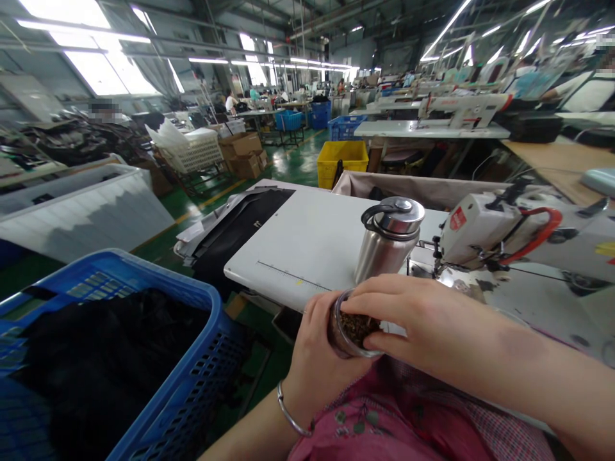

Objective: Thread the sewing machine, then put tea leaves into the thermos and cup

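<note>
My left hand (pixel 314 349) is wrapped round a clear round jar (pixel 339 334) held tilted over my lap. Dark, dried leaf-like bits (pixel 356 328) show inside its open mouth. My right hand (pixel 403 314) reaches across the jar from the right, its fingers bent over the rim and partly in the opening; whether they grip anything is hidden. Just beyond the hands, a steel bottle (pixel 388 240) with a closed lid and black loop stands upright on the white table (pixel 312 237).
A sewing machine (pixel 485 230) stands on the right of the table. Black fabric pieces (pixel 240 224) lie at its left end. A blue basket (pixel 211 307) with black cloth is at lower left. Beyond are a yellow crate (pixel 342 160) and more workstations with people.
</note>
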The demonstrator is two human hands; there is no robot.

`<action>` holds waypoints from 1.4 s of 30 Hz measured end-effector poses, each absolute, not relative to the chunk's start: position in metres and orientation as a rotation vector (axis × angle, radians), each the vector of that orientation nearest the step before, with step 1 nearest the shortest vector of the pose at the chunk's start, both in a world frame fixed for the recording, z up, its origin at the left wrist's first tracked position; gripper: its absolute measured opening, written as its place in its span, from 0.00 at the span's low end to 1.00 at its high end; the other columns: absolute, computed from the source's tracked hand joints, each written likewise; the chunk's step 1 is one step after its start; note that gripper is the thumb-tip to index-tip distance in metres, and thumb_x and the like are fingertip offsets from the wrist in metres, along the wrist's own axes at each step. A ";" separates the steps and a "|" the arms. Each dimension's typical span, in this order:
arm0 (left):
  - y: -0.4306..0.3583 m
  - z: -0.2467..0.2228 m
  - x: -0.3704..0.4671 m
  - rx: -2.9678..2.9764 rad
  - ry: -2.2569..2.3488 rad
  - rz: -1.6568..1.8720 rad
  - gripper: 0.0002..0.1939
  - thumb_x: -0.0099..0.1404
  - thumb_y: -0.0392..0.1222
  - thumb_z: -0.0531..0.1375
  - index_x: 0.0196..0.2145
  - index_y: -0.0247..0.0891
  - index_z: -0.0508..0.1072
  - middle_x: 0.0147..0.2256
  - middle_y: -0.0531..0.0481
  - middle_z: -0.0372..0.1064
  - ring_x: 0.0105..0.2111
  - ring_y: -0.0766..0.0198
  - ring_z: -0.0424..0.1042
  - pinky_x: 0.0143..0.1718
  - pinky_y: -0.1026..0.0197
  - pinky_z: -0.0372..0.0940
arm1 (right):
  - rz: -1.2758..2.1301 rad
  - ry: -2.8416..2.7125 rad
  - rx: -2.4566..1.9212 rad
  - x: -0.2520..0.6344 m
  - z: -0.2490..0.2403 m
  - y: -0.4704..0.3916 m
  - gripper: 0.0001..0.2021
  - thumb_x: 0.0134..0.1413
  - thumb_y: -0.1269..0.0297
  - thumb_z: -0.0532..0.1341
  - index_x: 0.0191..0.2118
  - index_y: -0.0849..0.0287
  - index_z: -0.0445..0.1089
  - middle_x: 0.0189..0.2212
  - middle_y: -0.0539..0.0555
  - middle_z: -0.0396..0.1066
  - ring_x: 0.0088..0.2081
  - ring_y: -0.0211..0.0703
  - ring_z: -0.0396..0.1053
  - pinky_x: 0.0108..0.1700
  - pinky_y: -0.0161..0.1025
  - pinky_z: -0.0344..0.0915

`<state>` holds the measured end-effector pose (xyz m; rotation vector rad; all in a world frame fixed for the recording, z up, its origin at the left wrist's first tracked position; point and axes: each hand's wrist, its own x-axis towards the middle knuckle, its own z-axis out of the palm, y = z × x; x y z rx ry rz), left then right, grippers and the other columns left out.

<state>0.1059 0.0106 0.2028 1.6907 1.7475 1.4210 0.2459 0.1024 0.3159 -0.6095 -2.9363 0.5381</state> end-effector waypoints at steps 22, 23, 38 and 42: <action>0.011 0.204 0.107 1.641 1.726 1.385 0.32 0.52 0.46 0.70 0.52 0.45 0.63 0.47 0.50 0.66 0.48 0.60 0.67 0.52 0.56 0.66 | 0.575 -2.747 -0.519 0.256 0.311 0.106 0.15 0.53 0.78 0.64 0.45 0.55 0.74 0.39 0.51 0.72 0.37 0.39 0.70 0.41 0.38 0.69; 0.011 0.204 0.107 1.641 1.727 1.386 0.32 0.52 0.46 0.70 0.52 0.45 0.63 0.47 0.51 0.66 0.48 0.60 0.67 0.52 0.56 0.66 | 0.578 -2.747 -0.523 0.256 0.311 0.106 0.15 0.53 0.78 0.64 0.45 0.55 0.74 0.39 0.50 0.72 0.37 0.39 0.70 0.41 0.38 0.69; 0.064 0.180 0.076 1.324 1.870 1.462 0.30 0.53 0.47 0.69 0.50 0.38 0.65 0.45 0.48 0.69 0.45 0.59 0.70 0.49 0.56 0.64 | -0.076 -2.383 -1.068 0.294 0.368 0.157 0.14 0.63 0.53 0.57 0.34 0.56 0.72 0.33 0.53 0.69 0.32 0.41 0.66 0.33 0.39 0.60; 0.100 0.173 0.057 1.332 1.916 1.496 0.29 0.53 0.47 0.68 0.50 0.36 0.66 0.44 0.47 0.70 0.44 0.58 0.70 0.49 0.55 0.63 | -0.130 -2.554 -1.182 0.284 0.371 0.193 0.29 0.55 0.40 0.60 0.51 0.58 0.68 0.47 0.59 0.67 0.48 0.54 0.66 0.48 0.49 0.64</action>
